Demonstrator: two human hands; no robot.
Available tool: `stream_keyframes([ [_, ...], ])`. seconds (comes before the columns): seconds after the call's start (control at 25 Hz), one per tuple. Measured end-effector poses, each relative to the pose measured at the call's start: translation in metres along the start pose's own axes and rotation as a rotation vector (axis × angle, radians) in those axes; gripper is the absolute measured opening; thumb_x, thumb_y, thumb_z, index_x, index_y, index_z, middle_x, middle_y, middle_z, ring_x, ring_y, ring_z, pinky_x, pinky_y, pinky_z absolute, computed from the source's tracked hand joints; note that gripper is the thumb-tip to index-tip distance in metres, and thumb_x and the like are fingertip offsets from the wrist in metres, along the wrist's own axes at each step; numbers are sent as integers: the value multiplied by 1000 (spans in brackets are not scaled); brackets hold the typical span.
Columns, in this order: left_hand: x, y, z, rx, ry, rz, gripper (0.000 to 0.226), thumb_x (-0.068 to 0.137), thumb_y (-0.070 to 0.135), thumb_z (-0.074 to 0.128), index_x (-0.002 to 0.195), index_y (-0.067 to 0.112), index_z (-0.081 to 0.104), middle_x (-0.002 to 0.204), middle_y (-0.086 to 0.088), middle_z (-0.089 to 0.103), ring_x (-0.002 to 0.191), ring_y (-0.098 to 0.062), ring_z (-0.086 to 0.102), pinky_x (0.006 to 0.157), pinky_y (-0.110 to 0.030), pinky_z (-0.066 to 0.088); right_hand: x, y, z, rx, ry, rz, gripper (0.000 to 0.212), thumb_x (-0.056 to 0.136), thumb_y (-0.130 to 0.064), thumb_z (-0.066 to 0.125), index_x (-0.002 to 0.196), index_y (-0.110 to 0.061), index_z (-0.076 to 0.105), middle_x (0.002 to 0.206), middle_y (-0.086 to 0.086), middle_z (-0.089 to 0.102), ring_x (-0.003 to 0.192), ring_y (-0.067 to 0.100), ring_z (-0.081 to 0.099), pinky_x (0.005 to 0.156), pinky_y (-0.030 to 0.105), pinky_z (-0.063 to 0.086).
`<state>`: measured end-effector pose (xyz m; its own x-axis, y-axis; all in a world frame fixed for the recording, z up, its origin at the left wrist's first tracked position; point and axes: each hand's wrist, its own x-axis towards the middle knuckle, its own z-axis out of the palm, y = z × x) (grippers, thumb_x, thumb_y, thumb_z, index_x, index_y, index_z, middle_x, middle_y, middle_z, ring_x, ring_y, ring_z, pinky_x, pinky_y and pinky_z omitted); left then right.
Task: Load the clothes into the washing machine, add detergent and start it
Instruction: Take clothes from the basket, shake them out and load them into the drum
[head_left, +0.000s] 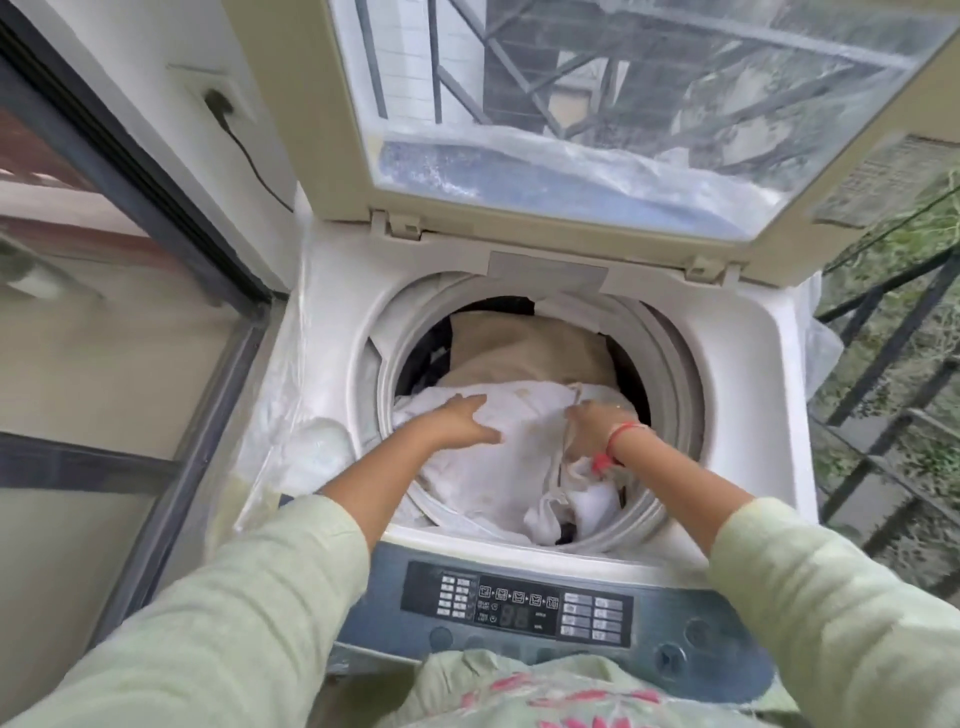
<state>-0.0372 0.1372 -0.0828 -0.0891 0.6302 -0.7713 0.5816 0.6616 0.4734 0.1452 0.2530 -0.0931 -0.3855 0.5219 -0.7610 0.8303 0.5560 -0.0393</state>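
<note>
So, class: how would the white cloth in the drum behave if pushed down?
Probably floppy: the white cloth lies in crumpled folds under the left hand. May snag: part drapes over the drum rim.

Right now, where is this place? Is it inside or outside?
Probably a home balcony used for laundry: a top-loading washing machine stands beside a sliding glass door, with a metal railing and green plants just past it.

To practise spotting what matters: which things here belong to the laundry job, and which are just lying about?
Job: washing machine, raised lid, control panel, white cloth, beige garment, left hand pressing the cloth, right hand gripping it.
Lying about: plug and cable, railing, sliding door frame.
</note>
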Motion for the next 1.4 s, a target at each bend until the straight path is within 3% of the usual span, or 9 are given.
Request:
stream_keyframes([
  [0.12, -61, 6, -34, -214, 223, 215, 58, 88, 43, 60, 141, 26, 40, 140, 9, 38, 123, -13, 45, 88, -20, 42, -46, -2, -29, 272, 273, -166, 74, 72, -41, 75, 137, -20, 45, 136, 8, 49, 125, 27, 47, 104, 40, 39],
  [0.28, -171, -56, -55, -376, 975, 542, 28, 88, 29, 60, 114, 18, 63, 115, 8, 58, 108, -1, 49, 92, -7, 33, -129, -64, -26, 650, 376, -351, 46, 78, -30, 74, 121, -27, 56, 124, -9, 56, 110, 11, 55, 94, 30, 44],
  [0.36, -214, -127, -52, -471, 1170, 475, 26, 87, 34, 56, 108, 21, 64, 111, 9, 62, 109, -1, 52, 95, -12, 35, -159, -130, -18, 769, 407, -453, 34, 79, -21, 75, 110, -26, 62, 113, -11, 63, 97, 5, 61, 85, 23, 47],
  [0.48, -256, -248, -28, -662, 1184, 170, 22, 83, 42, 55, 101, 31, 63, 111, 8, 64, 110, -8, 56, 94, -26, 42, -185, -240, -1, 862, 410, -620, 26, 79, -9, 73, 101, -21, 65, 95, -8, 68, 78, 4, 64, 71, 16, 49],
  [0.68, -265, -426, 28, -724, 953, -201, 13, 82, 24, 64, 93, 16, 65, 99, -9, 68, 101, -28, 63, 91, -36, 45, -171, -406, 66, 721, 281, -757, 23, 81, -9, 70, 97, -23, 66, 93, -9, 68, 77, 4, 62, 67, 8, 44],
  [0.84, -232, -507, 69, -640, 584, -361, 14, 85, 16, 65, 98, 11, 67, 104, -13, 69, 100, -30, 64, 88, -36, 48, -108, -464, 138, 513, 114, -548, 26, 82, -2, 65, 108, -6, 67, 106, 7, 68, 83, 7, 58, 66, -2, 36],
  [1.12, -120, -555, 124, -459, 143, -344, 33, 89, 34, 58, 113, 12, 59, 118, -12, 62, 105, -28, 58, 80, -30, 44, 22, -457, 271, -6, -101, -329, 52, 79, 7, 50, 125, -15, 57, 124, 12, 55, 115, 29, 53, 96, 33, 43],
  [1.32, -34, -565, 200, -168, -189, -196, 92, 72, 59, 67, 143, 15, 28, 142, -10, 36, 131, -29, 36, 103, -43, 37, 108, -442, 352, -587, -241, -509, 58, 87, -13, 54, 141, -23, 35, 137, 10, 38, 124, 31, 41, 99, 41, 42],
  [1.4, -16, -563, 223, -7, -198, -191, 78, 80, 51, 63, 139, 14, 29, 139, -10, 38, 130, -30, 37, 103, -45, 35, 126, -440, 369, -761, -223, -557, 53, 89, -13, 49, 140, -23, 35, 143, 10, 34, 128, 32, 38, 98, 41, 41],
])
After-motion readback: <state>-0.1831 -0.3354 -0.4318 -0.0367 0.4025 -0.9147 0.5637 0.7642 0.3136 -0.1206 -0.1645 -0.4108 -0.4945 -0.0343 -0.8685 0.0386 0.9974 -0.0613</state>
